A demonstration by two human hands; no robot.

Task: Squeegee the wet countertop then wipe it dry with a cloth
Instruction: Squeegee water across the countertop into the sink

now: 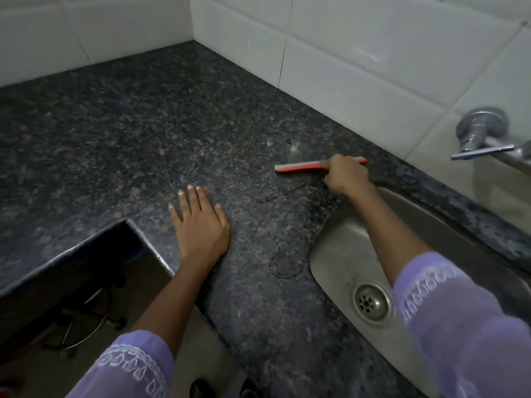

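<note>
A dark speckled granite countertop [143, 133] fills the corner below white tiled walls. My right hand [346, 172] grips an orange squeegee [298, 167] with a grey blade, pressed on the counter just beyond the sink's far left rim. My left hand [199, 222] lies flat, fingers apart, on the counter near its front edge. Thin water outlines show on the stone: one puddle [283, 261] beside the sink and a streak [280, 193] in front of the squeegee. No cloth is in view.
A steel sink [344, 245] with a round drain [372, 301] is set into the counter at the right. A chrome tap [482, 133] sticks out of the right wall. The counter has an inner corner cut at the lower left, with floor and a wire stand [83, 326] below.
</note>
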